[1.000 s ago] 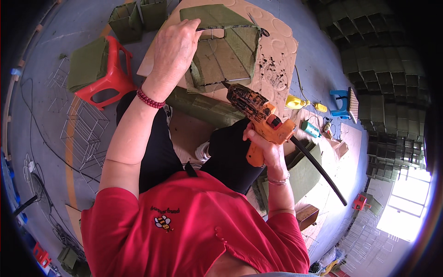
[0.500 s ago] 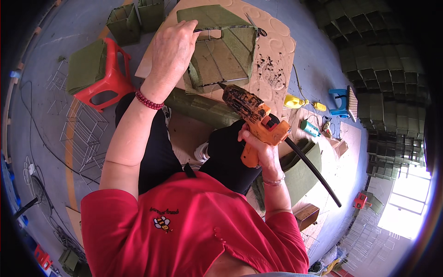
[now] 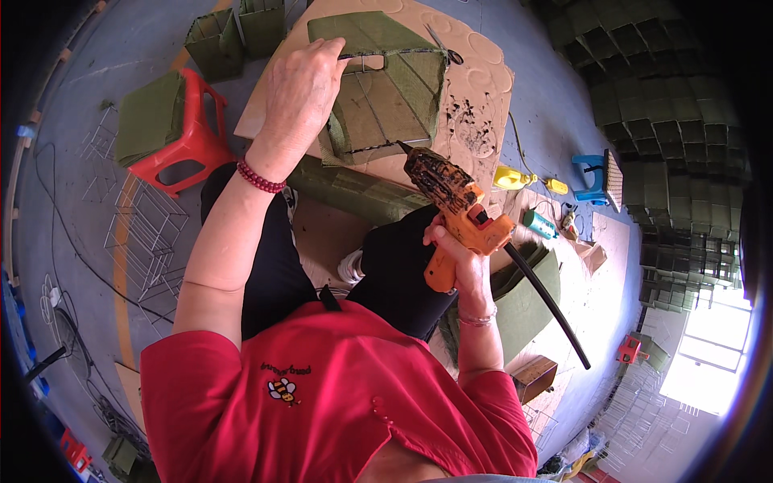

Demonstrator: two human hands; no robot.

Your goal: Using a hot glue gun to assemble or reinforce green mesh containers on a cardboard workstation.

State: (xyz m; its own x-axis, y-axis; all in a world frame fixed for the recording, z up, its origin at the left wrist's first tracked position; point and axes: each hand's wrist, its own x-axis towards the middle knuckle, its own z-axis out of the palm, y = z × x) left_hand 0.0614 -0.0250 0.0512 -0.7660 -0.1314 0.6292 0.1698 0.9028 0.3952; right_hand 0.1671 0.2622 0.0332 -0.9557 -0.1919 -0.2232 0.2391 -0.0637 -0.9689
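Note:
My left hand is closed on the upper left rim of a green fabric box, which has a thin wire frame and lies on a brown board. In my right hand is an orange glue gun, its front crusted with black glue. A long black glue stick sticks out of its back. The gun's nozzle touches or nearly touches the box's near edge, where a dark line of glue runs. Black glue also marks the rim beside my left fingers.
Scissors lie on the glue-spotted board beyond the box. To the left, a red stool bears stacked green fabric near wire frames. Yellow bottles and a blue stool are at right, before stacked green boxes.
The glue gun has moved a little to the right along the box's near edge. The dark glue line there now reaches farther right. My left hand has stayed almost still.

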